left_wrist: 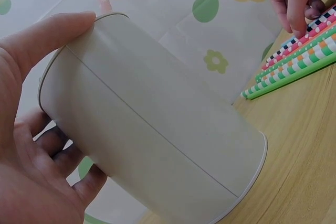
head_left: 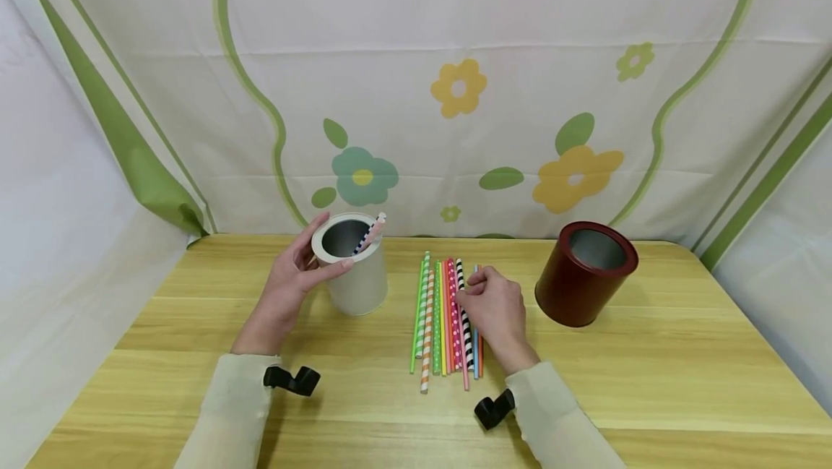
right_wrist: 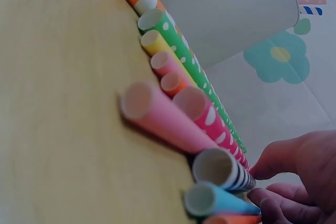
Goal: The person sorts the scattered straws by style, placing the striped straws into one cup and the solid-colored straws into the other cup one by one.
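Note:
My left hand (head_left: pixel 286 288) grips a white can (head_left: pixel 360 285) near its top, thumb along the rim and fingers round the far left side. A pink paper straw (head_left: pixel 375 230) and a blue-and-white striped one lean inside it. My right hand (head_left: pixel 497 306) is over the right part of a row of colourful paper straws (head_left: pixel 427 332), its thumb and fingertips pinching the upper end of a plain pink straw (right_wrist: pixel 168 121). This straw lies across its neighbours beside a black-and-white striped straw (right_wrist: pixel 215 169). The fingertips partly hide the contact.
A dark red can (head_left: pixel 572 285) stands open-topped at the right on the wooden table (head_left: pixel 650 382). Behind the table hangs a flower-patterned cloth (head_left: pixel 403 93). Black camera mounts (head_left: pixel 292 380) sit on both wrists.

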A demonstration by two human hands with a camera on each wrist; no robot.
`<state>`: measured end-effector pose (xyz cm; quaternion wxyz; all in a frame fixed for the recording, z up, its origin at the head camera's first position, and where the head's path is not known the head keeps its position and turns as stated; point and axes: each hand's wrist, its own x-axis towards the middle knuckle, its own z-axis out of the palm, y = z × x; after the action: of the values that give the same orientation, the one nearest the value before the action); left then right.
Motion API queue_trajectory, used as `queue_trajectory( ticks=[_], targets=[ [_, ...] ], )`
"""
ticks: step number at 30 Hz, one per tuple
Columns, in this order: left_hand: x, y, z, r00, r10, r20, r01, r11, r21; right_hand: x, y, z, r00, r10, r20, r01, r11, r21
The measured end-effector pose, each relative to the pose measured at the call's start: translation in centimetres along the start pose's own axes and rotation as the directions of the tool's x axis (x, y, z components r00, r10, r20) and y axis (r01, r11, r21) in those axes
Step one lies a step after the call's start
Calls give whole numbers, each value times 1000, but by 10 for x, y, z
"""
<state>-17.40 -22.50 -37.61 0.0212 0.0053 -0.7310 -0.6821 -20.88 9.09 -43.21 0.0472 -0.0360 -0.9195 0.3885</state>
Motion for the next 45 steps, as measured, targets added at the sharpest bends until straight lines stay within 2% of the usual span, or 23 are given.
queue_trajectory(
  ticks=[6,16,23,34,39,45],
  targets=[
    [0,0,0,1000,3,1,-3,1000,-3,1,-2,1,1000,3,6,-2,999,-41],
    [0,1,0,1000,-2,-3,2,1000,12,-1,-8,4,999,-49,15,50,990,-128],
    [0,1,0,1000,0,-3,0,1000,8,-1,-8,5,998,-63,10,63,989,-131],
    [-1,1,0,1000,-4,2,4,1000,2,1,-6,0,1000,4,-13,-3,999,47],
    [0,4,0,1000,-13,3,13,1000,9,1,-10,-6,999,29,-42,-23,989,144],
    [0,7,-1,1000,-24,-8,24,1000,10,4,-14,-13,997,65,-35,-55,970,238]
  ],
)
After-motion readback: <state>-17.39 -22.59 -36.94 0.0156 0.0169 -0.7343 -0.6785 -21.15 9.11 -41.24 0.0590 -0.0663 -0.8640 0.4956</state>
